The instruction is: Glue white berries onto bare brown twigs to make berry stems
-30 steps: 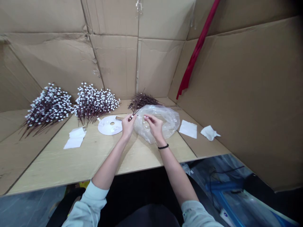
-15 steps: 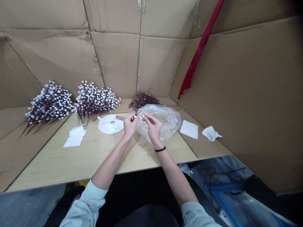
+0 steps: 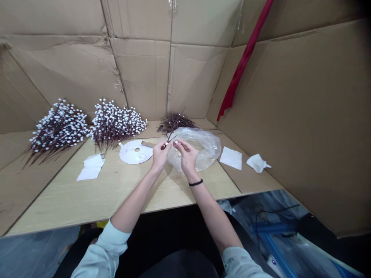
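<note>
Head view, left to right. Two bunches of artificial pussy willow (image 3: 58, 131) (image 3: 116, 125) lie at the back of the wooden board (image 3: 87, 197), against the cardboard lining (image 3: 139, 77). Folded white paper (image 3: 91, 168) lies in front of them. Next comes a white plastic disc (image 3: 135, 151) with a centre hole, and just beside its rim a small tan strip (image 3: 147, 143), kind hard to make out.

Left hand (image 3: 160, 157), raised at the wrist, pinches the lower stem of a thin budded sprig (image 3: 171, 138) between its fingers, above a transparent plastic bag (image 3: 205, 148). Right hand (image 3: 188, 157), banded by a black wristband (image 3: 196, 182), brings thumb and forefinger together at a white bud; contact with the stem cannot be told. Both hands block the bag's left part. Behind it sits a bundle of dark twigs (image 3: 176, 121). Further right: a white paper sheet (image 3: 231, 158), crumpled tissue (image 3: 257, 163).
</note>
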`<act>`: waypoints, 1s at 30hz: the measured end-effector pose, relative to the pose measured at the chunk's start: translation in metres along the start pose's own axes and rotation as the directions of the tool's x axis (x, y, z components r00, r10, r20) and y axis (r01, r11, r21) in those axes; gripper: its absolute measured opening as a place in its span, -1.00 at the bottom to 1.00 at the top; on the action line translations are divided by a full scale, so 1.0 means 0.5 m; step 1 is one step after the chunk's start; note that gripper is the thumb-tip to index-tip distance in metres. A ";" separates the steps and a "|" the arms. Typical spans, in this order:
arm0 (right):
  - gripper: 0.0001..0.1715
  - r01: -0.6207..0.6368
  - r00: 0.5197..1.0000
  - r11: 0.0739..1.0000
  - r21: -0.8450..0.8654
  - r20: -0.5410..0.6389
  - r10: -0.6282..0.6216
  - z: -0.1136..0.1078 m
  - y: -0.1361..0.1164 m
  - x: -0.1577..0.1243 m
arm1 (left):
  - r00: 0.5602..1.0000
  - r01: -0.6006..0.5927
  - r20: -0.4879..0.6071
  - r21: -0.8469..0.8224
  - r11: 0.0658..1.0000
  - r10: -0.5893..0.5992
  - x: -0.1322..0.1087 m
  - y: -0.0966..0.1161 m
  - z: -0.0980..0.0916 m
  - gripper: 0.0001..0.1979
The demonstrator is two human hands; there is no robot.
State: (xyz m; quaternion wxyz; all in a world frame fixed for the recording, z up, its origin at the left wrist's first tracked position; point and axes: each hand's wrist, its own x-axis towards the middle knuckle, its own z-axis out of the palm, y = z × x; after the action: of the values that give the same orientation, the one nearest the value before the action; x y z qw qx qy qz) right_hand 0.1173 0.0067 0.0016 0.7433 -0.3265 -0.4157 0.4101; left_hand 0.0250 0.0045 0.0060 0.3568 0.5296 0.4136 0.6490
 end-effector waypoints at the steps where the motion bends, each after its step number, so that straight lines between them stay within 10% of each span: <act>1: -0.77 -0.013 1.000 0.999 0.036 0.001 0.013 0.001 0.001 -0.001 | 1.000 0.015 0.000 -0.014 1.000 -0.015 -0.002 0.002 0.002 -0.75; 30: -0.78 -0.095 0.995 0.973 0.210 0.034 0.090 0.013 0.001 -0.009 | 0.987 0.138 -0.048 -0.214 0.967 -0.152 -0.019 0.021 0.017 -0.69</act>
State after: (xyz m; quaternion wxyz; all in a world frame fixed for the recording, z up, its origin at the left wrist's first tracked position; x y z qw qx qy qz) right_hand 0.1099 0.0039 0.0024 0.7488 -0.2598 -0.3632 0.4898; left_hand 0.0350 -0.0070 0.0125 0.4440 0.4362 0.3914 0.6778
